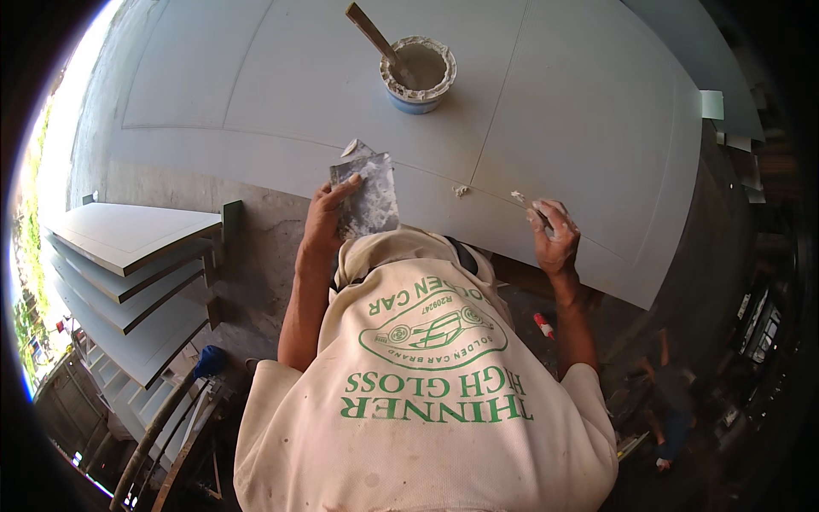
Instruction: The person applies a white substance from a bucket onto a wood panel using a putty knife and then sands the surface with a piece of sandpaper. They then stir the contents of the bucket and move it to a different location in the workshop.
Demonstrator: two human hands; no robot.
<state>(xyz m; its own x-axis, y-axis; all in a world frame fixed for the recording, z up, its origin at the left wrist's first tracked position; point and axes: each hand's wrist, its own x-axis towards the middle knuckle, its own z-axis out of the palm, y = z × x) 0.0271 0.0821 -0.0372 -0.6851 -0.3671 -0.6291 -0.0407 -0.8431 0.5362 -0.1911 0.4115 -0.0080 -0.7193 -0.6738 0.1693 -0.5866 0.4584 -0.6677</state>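
Left fingers (350, 183) clamp a smeared metal plate (373, 206); right fingers (553, 213) pinch a small putty-tipped piece (519, 197). Between them, a putty dab (461, 190) sits on the board (589, 145), a bucket (415, 107) beyond, stacked panels (136, 235) leftward.

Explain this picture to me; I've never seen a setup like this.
No robot here: a person works bare-handed. A wide fisheye camera on the person's head looks down, so straight edges bend. On the large grey panel are a tub of pale paste, with a wooden stick in it, and, nearer the person, a small dab of white paste. The left hand holds a flat grey plate smeared with white. The right hand pinches something small, white at its tip, too small to identify.
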